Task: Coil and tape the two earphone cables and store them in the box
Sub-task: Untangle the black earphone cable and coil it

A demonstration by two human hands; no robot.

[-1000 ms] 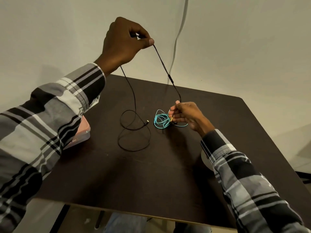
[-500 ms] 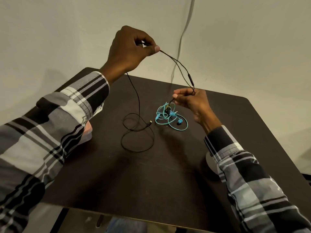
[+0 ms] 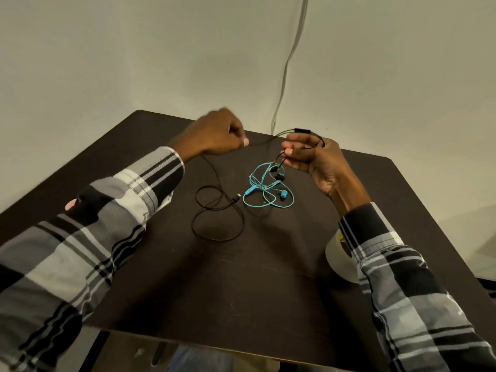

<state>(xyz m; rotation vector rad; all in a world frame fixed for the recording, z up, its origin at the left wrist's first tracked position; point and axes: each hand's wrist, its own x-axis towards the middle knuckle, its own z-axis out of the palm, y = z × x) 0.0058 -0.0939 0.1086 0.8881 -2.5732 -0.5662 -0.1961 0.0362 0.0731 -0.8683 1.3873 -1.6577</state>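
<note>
Head view showed the left hand (image 3: 217,132) had dropped from high above the table (image 3: 241,285) to level with the right hand (image 3: 308,154), its fingers pinching the black cable (image 3: 214,221). Right fingers (image 3: 291,151) pinched the earbud end, with a first loop draped over that hand, so coiling had likely begun. Slack lay mid-table beside the blue cable (image 3: 268,189), untouched. Tape (image 3: 339,260) sat near the right edge; the box could not be made out.

A dark brown bench (image 3: 241,291) carries a loose black cable (image 3: 214,226) near centre, a tangled turquoise earphone cable (image 3: 265,189) at its two o'clock, and a tape roll (image 3: 339,261) at four o'clock.
</note>
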